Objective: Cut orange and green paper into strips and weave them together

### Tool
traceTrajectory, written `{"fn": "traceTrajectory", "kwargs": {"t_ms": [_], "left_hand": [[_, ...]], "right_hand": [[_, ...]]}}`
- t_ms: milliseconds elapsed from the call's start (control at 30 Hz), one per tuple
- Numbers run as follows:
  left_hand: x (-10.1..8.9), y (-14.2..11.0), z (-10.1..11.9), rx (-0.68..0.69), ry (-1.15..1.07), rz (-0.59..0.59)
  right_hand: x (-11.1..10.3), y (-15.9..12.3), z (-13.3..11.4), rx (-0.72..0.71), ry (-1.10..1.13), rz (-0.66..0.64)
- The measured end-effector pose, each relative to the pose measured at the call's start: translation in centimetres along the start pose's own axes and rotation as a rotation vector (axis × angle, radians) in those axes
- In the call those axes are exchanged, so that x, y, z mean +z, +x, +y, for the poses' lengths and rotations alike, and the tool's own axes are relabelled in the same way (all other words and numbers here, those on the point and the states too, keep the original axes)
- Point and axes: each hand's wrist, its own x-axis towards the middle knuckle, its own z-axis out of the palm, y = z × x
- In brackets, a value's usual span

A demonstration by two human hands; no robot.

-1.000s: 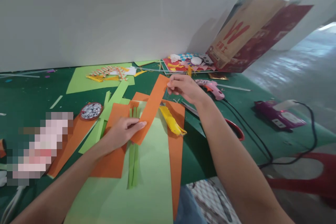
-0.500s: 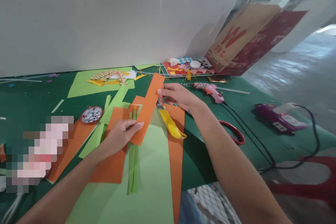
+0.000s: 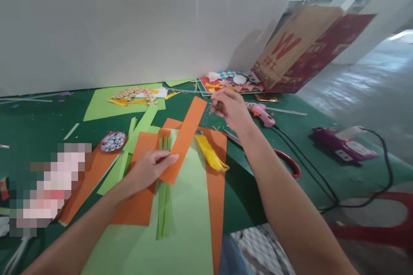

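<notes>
My left hand (image 3: 146,171) pinches the lower end of a long orange paper strip (image 3: 186,135), which slants up and away over the table. My right hand (image 3: 229,109) hovers just right of the strip's far end, not touching it. Its fingers are curled in a pinch, and I cannot make out whether anything is in them. Below it a yellow utility knife (image 3: 211,153) lies on an orange sheet (image 3: 215,197). Thin green strips (image 3: 164,200) lie on a light green sheet (image 3: 183,232) under the left hand.
On the green table (image 3: 38,124) sit a round tin of googly eyes (image 3: 112,141), a pink glue gun (image 3: 263,112), red-handled scissors (image 3: 288,164), a purple power strip (image 3: 343,144) with black cables, and woven paper crafts (image 3: 135,92). A cardboard bag (image 3: 290,49) leans at the back.
My right hand dropped onto the strip's far end beside the knife, then lifted up and to the right, off the strip. The left hand kept its hold.
</notes>
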Motion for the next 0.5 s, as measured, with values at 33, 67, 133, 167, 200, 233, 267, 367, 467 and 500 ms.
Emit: {"fn": "traceTrajectory", "kwargs": {"t_ms": [33,67,133,167,200,233,267,367,467,500], "left_hand": [[0.0,0.0,0.0,0.000,-0.002,0.024],[0.0,0.1,0.1,-0.001,-0.004,0.059],[0.1,0.2,0.1,0.005,-0.004,0.137],[0.1,0.2,0.1,0.010,-0.003,0.171],[0.1,0.3,0.1,0.015,-0.003,0.192],[0.1,0.3,0.1,0.016,-0.004,0.203],[0.2,0.3,0.0,0.016,-0.003,0.200],[0.3,0.3,-0.2,0.029,0.046,0.178],[0.5,0.2,-0.7,0.082,0.223,0.192],[0.5,0.2,-0.9,0.103,0.293,0.201]], "right_hand": [[0.1,-0.1,-0.1,0.005,0.005,0.016],[0.2,-0.2,-0.2,0.031,-0.006,-0.008],[0.9,-0.8,-0.4,0.141,-0.068,-0.164],[1.4,-1.2,-0.5,0.210,-0.111,-0.273],[2.0,-1.7,-0.5,0.258,-0.149,-0.385],[2.6,-2.0,-0.5,0.288,-0.196,-0.475],[3.1,-2.4,-0.4,0.298,-0.227,-0.538],[4.2,-3.0,-0.1,0.299,-0.319,-0.588],[4.3,-3.0,0.5,0.277,-0.482,-0.586],[4.2,-3.1,0.7,0.262,-0.554,-0.593]]}}
